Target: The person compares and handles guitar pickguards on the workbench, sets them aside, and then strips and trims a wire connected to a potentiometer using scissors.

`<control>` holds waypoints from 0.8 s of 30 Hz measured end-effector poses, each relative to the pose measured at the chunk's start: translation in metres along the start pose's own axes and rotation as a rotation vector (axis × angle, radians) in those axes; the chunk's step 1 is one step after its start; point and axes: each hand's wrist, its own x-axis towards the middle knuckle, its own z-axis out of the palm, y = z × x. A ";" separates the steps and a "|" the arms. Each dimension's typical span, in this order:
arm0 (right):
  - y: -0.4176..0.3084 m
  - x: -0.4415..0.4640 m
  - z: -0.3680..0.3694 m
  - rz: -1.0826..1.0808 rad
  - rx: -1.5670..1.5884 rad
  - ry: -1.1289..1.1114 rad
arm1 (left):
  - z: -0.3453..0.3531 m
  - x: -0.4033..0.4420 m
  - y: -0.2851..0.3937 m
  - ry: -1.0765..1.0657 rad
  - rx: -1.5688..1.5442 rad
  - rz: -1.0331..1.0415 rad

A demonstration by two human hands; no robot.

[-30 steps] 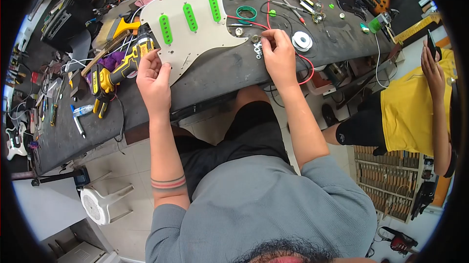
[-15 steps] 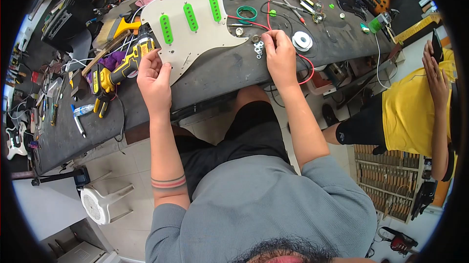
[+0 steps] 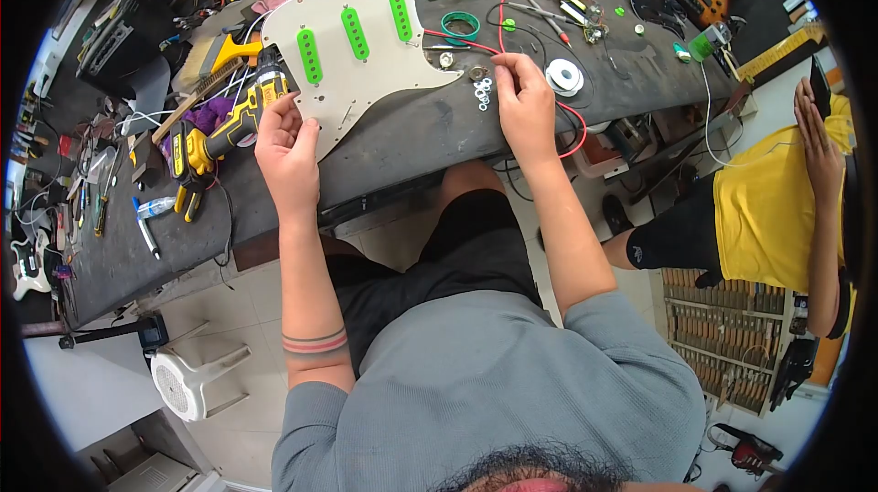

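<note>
A cream guitar pickguard (image 3: pixel 375 85) with three bright green pickup covers (image 3: pixel 355 33) is tilted up over the dark bench. My left hand (image 3: pixel 289 154) is closed at its lower left edge, thumb against the plate. My right hand (image 3: pixel 526 108) is apart from the pickguard, with thumb and forefinger brought together. Whatever those fingertips hold is hidden or too small to make out. A red cable (image 3: pixel 584 131) runs behind my right hand. Just left of that hand lie several small metal washers or nuts (image 3: pixel 483 94).
A yellow drill (image 3: pixel 233 126) lies beside my left hand. Right of my right hand sits a white spool (image 3: pixel 564 77); green tape (image 3: pixel 460 26) lies farther back. Tools crowd the bench's left side. A person in a yellow shirt (image 3: pixel 754 208) stands at the right.
The pickguard has shifted very slightly left, along with my left hand. My right hand has barely moved, its fingertips still together.
</note>
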 end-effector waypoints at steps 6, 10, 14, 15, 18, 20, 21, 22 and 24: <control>0.009 0.001 0.003 -0.064 0.001 0.017 | 0.001 0.000 -0.001 0.006 -0.009 0.010; 0.009 0.001 0.002 0.002 0.095 -0.007 | 0.000 0.000 -0.001 -0.007 -0.008 0.006; 0.008 0.003 -0.001 0.009 0.047 -0.028 | 0.000 0.000 -0.001 0.001 -0.007 0.002; 0.008 0.003 -0.001 0.005 0.034 -0.036 | 0.000 0.000 -0.001 0.001 -0.008 0.002; 0.008 0.002 -0.001 0.010 0.049 -0.020 | -0.001 0.000 -0.002 -0.003 -0.007 0.003; 0.009 0.000 -0.001 0.064 0.083 -0.004 | 0.000 0.000 -0.001 -0.001 -0.023 0.010; 0.010 0.002 -0.001 0.088 0.101 0.005 | 0.002 0.001 0.000 0.003 -0.040 0.019; 0.010 0.006 0.000 0.094 0.140 0.015 | 0.003 0.001 0.000 0.007 -0.055 0.025; 0.014 0.002 -0.001 0.134 0.210 0.024 | 0.002 -0.006 -0.001 0.011 -0.019 0.013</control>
